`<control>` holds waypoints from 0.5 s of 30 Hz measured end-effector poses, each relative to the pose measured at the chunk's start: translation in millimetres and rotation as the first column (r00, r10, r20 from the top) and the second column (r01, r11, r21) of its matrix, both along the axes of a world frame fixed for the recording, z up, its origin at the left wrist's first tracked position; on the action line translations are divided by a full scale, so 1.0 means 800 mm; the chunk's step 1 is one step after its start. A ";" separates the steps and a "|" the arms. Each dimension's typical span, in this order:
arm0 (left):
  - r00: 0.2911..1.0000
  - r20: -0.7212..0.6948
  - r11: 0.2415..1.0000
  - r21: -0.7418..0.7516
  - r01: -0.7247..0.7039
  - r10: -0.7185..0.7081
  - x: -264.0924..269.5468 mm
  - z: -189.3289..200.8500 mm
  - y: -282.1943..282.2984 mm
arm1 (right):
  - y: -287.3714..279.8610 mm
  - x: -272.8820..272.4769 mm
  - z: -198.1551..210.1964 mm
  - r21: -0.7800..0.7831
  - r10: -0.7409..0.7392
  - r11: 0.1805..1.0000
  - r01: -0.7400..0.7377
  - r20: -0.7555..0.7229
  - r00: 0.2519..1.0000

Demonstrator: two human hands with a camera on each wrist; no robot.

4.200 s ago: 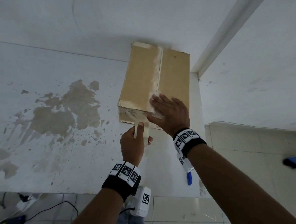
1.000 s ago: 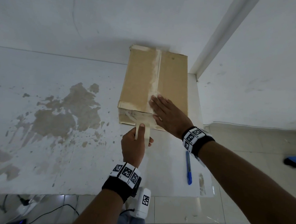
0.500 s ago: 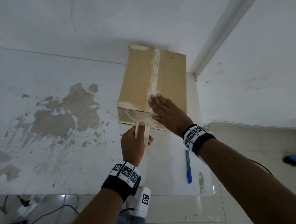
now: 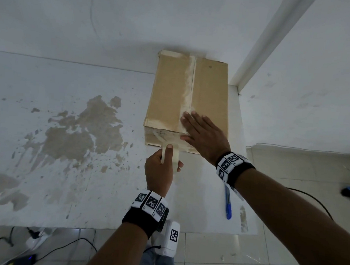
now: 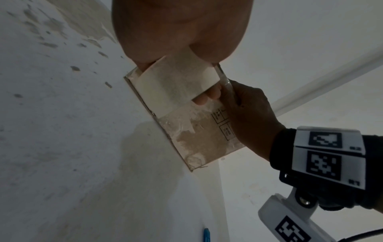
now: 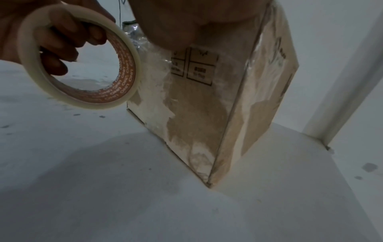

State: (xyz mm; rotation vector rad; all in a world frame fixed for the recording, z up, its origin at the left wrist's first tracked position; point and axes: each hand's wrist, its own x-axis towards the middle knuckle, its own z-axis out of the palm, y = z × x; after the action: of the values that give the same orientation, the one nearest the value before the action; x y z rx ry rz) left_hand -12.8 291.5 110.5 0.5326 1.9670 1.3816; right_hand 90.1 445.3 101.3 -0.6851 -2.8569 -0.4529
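Observation:
A brown cardboard box (image 4: 168, 95) lies on the white table (image 4: 64, 187) against the back wall, with a strip of pale tape along its top seam (image 4: 188, 86). My left hand (image 4: 159, 170) grips a roll of pale masking tape (image 4: 171, 155) just in front of the box's near face; the roll (image 6: 78, 60) shows an orange inner core, and its tape (image 5: 172, 85) runs onto that face. My right hand (image 4: 202, 134) lies flat, fingers straight, pressing on the near end of the box top over the seam.
A blue pen-shaped tool (image 4: 228, 203) lies on the table near its front right edge, under my right forearm. Brown stains (image 4: 77, 134) mark the tabletop at left. Cables and a power strip (image 4: 34, 238) lie on the tiled floor below.
Little has moved. My right hand has slid slightly along the near end of the box top, and my left hand still holds the roll at the box's near face.

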 end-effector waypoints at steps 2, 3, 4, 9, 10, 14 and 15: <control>1.000 0.005 1.000 0.008 -0.001 0.001 0.000 0.002 0.001 | 0.001 0.002 0.001 0.006 0.006 1.000 -0.006 0.027 1.000; 1.000 0.000 1.000 0.007 -0.001 0.001 0.000 0.003 0.002 | 0.002 0.002 0.002 0.005 0.006 1.000 -0.006 0.045 0.999; 1.000 -0.008 1.000 0.004 -0.001 0.001 0.000 0.003 0.002 | 0.001 0.003 0.003 -0.004 0.000 1.000 0.001 0.056 0.998; 1.000 -0.009 1.000 -0.002 0.004 -0.004 0.001 0.004 0.001 | -0.009 0.001 0.015 -0.194 -0.087 0.978 0.080 -0.030 0.996; 1.000 -0.008 1.000 -0.003 0.007 -0.007 0.002 0.003 0.000 | -0.012 -0.001 0.017 -0.237 -0.128 0.965 0.113 -0.050 0.991; 1.000 0.000 1.000 -0.007 0.019 -0.019 0.001 -0.004 -0.003 | -0.015 -0.008 0.018 -0.214 -0.179 0.965 0.154 -0.106 0.978; 1.000 -0.004 1.000 -0.012 0.022 -0.022 0.001 -0.006 -0.004 | -0.014 -0.008 0.016 -0.192 -0.170 0.970 0.146 -0.114 0.979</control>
State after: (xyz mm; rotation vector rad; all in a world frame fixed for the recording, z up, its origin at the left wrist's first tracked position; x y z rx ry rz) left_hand -12.2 288.7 106.0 0.5502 1.9658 1.3557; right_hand 84.0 434.5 113.8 -0.9429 -2.7543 -0.1591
